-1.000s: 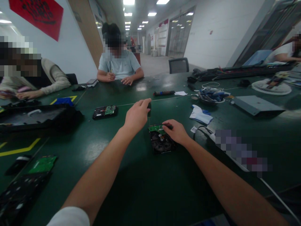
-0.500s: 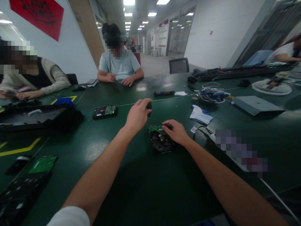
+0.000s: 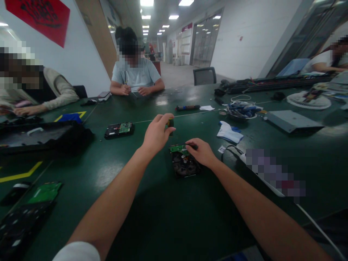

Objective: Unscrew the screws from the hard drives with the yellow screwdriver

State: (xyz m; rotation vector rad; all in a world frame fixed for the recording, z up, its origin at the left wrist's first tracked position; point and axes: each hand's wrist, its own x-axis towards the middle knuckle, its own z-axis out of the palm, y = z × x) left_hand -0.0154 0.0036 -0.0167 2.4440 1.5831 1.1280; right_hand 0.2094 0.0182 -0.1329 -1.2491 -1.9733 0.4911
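Note:
In the head view a hard drive point(image 3: 184, 165) lies on the dark green table, its green circuit board point(image 3: 178, 148) facing up along the far end. My left hand point(image 3: 159, 131) is raised just beyond the drive's far left corner. Thumb and fingers there close round a screwdriver point(image 3: 170, 124) with a black and yellow handle, held upright; its tip is too faint to make out. My right hand point(image 3: 201, 152) grips the hard drive at its far right corner, fingertips over the board's edge.
Another hard drive point(image 3: 119, 130) lies further left, and more drive parts point(image 3: 25, 217) sit near left. At right are a white glove point(image 3: 230, 132), a power strip point(image 3: 268, 181), a bowl of cables point(image 3: 241, 110) and a grey metal case point(image 3: 293, 121). Co-workers point(image 3: 137, 74) sit across the table.
The view has shifted slightly to the right. My left fingers have moved on the screwdriver handle, and its yellow part now shows. My right hand stays on the hard drive.

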